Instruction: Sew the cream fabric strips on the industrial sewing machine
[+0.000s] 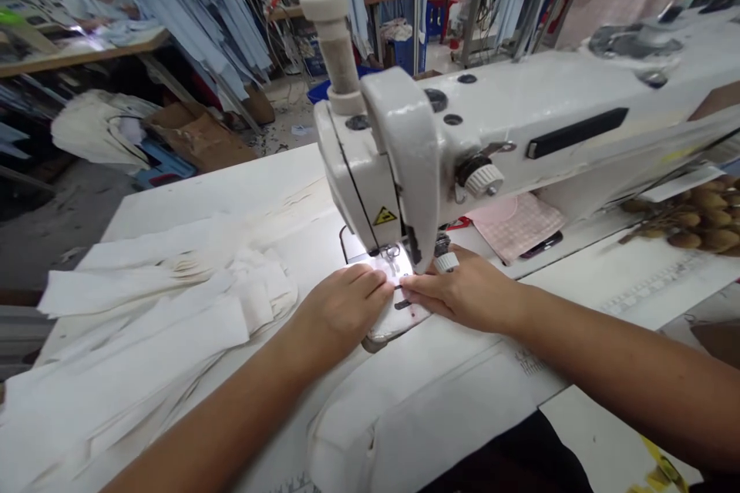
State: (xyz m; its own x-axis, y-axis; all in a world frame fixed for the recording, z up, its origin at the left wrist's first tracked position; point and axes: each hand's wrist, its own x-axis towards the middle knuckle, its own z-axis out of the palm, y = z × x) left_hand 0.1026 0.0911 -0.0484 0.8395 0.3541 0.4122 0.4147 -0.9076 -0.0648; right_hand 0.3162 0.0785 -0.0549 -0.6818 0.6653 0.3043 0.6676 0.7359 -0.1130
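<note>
A white sewing machine point(398, 146) stands in front of me, its lamp lighting the needle area. A small piece of white fabric point(370, 262) lies under the presser foot point(394, 260). Left of the needle, my left hand point(347, 300) is closed at the fabric's edge, thumb and fingers pressed together. My right hand point(471, 289) is on the other side, its fingertips close together at the fabric by the needle plate point(405, 304). The machine head hides part of its fingers. Both sets of fingertips are very near the presser foot.
Stacks of white fabric pieces point(190, 316) spread over the table's left. A pink checked cloth point(517, 223) lies under the machine arm over a dark phone-like object. Brown round fruits point(705, 216) lie at right. White cloth point(428, 416) hangs at the front edge. Light blue garments point(190, 8) hang behind.
</note>
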